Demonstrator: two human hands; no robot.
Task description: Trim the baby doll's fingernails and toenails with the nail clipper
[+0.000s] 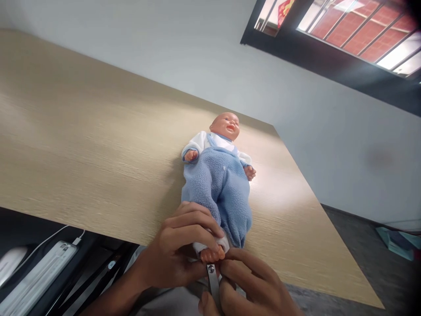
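On the surface (98, 145) a doll (215, 175) is laid supine, long axis running away from the body. Its foot (210, 255), at the near edge, is gripped by the left hand (177, 245), fingers curled. By the right hand (253, 283), fingers pinched together, a metal clipper (213, 281) is held, tip just below the toes.

nail clipper (213, 281) partly hidden by right fingers (241, 275), window (351, 33) cut off above

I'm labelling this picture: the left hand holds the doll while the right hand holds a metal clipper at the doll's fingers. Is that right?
Not quite: the left hand does hold the doll, but the head view shows the right hand holding the metal clipper at the doll's foot, not its fingers.
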